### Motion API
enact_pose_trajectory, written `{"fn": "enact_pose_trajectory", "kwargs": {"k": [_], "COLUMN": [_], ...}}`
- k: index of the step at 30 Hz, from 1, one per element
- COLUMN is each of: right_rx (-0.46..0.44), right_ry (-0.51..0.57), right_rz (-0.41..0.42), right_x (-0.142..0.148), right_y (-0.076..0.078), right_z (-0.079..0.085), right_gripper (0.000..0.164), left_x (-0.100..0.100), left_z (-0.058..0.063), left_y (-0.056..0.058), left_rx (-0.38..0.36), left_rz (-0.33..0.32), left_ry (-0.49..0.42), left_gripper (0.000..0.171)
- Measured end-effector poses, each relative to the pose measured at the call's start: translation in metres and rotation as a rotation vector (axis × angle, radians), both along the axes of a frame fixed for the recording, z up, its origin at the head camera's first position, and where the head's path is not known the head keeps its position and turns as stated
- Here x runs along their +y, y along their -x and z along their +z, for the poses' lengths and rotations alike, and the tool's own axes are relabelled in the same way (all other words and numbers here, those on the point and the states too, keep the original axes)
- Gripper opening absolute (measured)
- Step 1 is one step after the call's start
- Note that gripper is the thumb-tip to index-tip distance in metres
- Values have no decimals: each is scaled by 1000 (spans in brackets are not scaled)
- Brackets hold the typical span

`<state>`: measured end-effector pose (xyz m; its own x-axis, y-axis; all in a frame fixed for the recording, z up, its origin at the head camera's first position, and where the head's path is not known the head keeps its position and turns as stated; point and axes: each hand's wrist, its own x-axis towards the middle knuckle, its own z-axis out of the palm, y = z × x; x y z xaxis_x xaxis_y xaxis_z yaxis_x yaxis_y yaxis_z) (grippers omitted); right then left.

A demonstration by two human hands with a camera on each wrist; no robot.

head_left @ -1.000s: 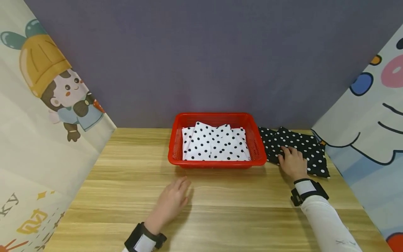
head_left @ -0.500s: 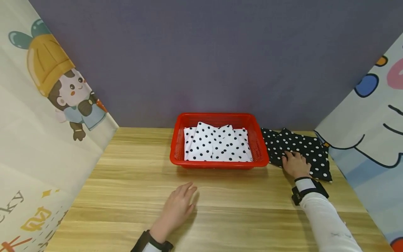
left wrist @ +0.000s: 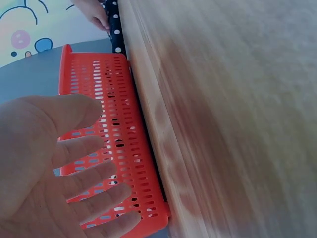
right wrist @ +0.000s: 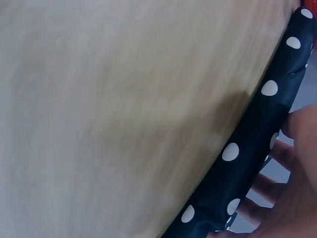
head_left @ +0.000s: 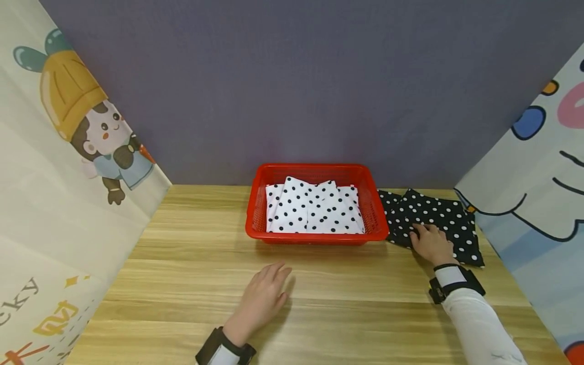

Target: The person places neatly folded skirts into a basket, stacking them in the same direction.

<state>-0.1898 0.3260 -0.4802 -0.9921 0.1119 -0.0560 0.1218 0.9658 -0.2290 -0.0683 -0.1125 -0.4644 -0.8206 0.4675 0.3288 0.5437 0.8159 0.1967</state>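
My right hand lies over the near left part of a folded black cloth with white dots, on the right of the table. In the right wrist view its thumb and fingers touch the top of that black cloth, which looks thick at its near edge. My left hand hovers empty over the table before the red basket, fingers spread loosely. Inside the basket lie folded white cloths with black dots. The left wrist view has the left palm and fingers in front of the basket's slotted wall.
The wooden table ends at a grey backdrop. Printed cartoon sheets flank it on both sides. The basket stands at the back edge, with the black cloth close against its right side.
The black cloth has slid slightly toward me under my right hand. My left hand has shifted a little to the right. The view has moved slightly.
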Motion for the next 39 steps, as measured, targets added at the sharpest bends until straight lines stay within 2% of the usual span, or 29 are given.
{"fn": "enact_pose_trajectory", "kwargs": {"k": [11,18,23,29,39], "right_rx": [30,93,107,117,229], "right_ry": [-21,-42,-38,-28,-48], "right_rz": [57,95,113,145,178], "right_x": [2,4,5,8,9], "right_y": [-23,-40,-50,-62,-91], "right_z": [3,2,2,5,0], "right_gripper": [43,39,38,36,32], "left_x": [7,13,18,26,36], "left_z": [-1,-1,-2,-4,-4], "left_y": [4,5,6,5,5], "left_rx": [-13,-32,-40,-24,-9], "left_rz": [-21,-29,-42,-61,-83], "left_ry": [15,16,20,17,23], "left_gripper": [56,55,55,55,53]}}
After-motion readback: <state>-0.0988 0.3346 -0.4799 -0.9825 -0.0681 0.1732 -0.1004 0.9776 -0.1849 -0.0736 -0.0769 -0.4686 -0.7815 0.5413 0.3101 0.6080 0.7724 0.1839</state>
